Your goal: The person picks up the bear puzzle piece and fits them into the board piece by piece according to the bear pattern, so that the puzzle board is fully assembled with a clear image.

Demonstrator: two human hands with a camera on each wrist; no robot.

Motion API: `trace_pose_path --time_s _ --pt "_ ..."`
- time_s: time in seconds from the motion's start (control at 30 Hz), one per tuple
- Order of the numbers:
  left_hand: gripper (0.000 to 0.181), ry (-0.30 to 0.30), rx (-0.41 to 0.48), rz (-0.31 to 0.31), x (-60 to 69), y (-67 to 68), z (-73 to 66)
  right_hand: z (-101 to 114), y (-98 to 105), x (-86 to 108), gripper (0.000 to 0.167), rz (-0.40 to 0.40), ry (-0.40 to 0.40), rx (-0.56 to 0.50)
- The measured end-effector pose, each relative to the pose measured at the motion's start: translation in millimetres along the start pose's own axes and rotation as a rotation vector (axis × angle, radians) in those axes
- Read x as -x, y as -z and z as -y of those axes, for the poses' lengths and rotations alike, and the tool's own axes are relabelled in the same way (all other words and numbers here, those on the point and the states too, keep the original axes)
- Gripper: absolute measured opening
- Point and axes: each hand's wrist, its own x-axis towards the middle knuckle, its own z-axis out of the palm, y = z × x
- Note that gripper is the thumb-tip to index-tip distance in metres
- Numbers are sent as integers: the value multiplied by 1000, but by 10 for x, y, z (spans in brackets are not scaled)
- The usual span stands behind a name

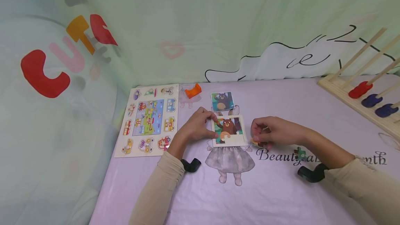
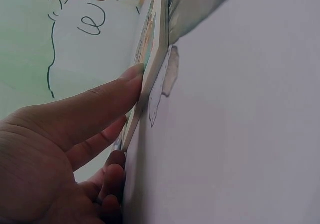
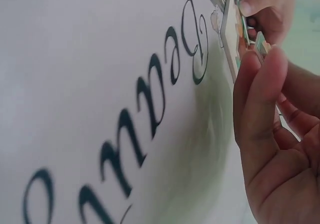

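A square bear puzzle board (image 1: pixel 228 143) lies on the table, its lower right part showing bare pale backing. My left hand (image 1: pixel 196 125) grips the board's left side, thumb on the lower edge area and index finger near the upper corner. In the left wrist view the thumb (image 2: pixel 115 92) presses the board's rim. Just right of the board, my right hand (image 1: pixel 272 131) pinches a small puzzle piece (image 3: pixel 262 44) between thumb and fingertips, apart from the board. Above the board lies a bear picture card (image 1: pixel 222 101). A green puzzle piece (image 1: pixel 301 154) rests near the right wrist.
At the left lies a vehicle puzzle board (image 1: pixel 122 145). An orange plastic block (image 1: pixel 193 91) sits behind it to the right. A wooden bead rack (image 1: pixel 331 82) with upright rods stands at the far right. Printed curtains rise along the back and left.
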Motion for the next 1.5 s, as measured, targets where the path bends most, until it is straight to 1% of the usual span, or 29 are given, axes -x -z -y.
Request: trace_pose_path --time_s 0.2,0.33,0.4,0.53,0.63,0.77,0.93,1.1,1.2,1.37,1.5 --pt "43 -3 -7 4 -11 -5 6 33 2 -59 13 -8 26 -10" --pt "42 -1 1 4 -9 -5 0 54 -4 -89 24 -13 56 -30" --pt "42 -2 1 4 -7 -4 -3 62 -16 -114 24 -30 52 -41" --pt "42 -1 -3 4 -6 -5 -6 88 -53 -166 22 -83 18 -50" --pt "42 3 1 4 -5 -2 -9 123 -83 -202 17 -116 -7 -48" --pt "42 4 1 5 -5 2 -8 176 -124 -258 11 -148 -8 -32" --pt "42 1 -2 7 -11 3 2 236 -183 -330 11 -170 1 -25" --pt "42 -1 -8 6 -14 2 5 254 -240 -400 11 -182 5 -30" --pt "42 4 -6 7 -14 3 5 268 -265 -431 11 -186 1 -14" --pt "43 6 1 5 -10 5 3 293 -293 -474 9 -200 -25 25" --pt "43 3 2 3 -8 5 2 306 -317 -500 9 -205 -49 30"
